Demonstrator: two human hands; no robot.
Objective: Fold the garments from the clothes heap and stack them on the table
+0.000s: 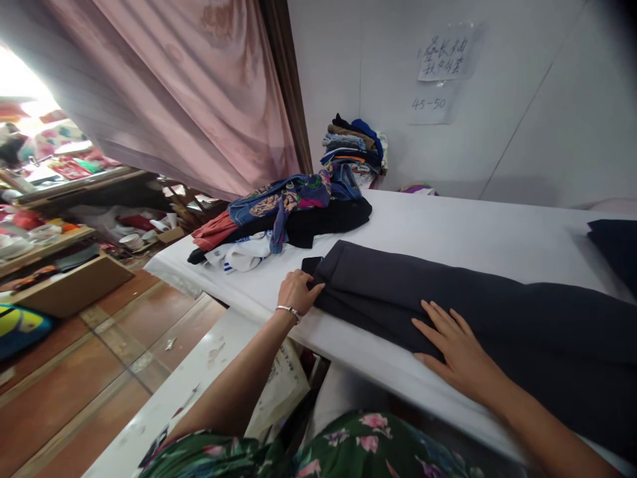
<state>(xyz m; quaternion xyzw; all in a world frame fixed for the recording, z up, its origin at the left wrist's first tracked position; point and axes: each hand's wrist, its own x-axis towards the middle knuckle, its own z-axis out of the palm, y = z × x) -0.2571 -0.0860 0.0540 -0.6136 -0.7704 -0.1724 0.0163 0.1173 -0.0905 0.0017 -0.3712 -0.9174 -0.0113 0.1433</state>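
A long dark charcoal garment (478,285) lies spread along the white table, its surface mostly smooth with a few creases near its left end. It runs off the right side of the view, so its exact kind cannot be told. At that left end my left hand (297,291), with a bracelet at the wrist, is closed with thumb and fingers on the edge of the cloth. My right hand (455,348) rests flat on the garment's near side, fingers spread. Just beyond my left hand lies a small dark flat object (312,263), partly covered.
A loose heap of clothes (283,212) lies on the table's far left. Behind it stands a stack of folded clothes (354,147) by the wall. Another dark cloth (614,249) is at the right edge. A pink curtain (199,86) hangs at left; paper signs (442,56) are on the wall.
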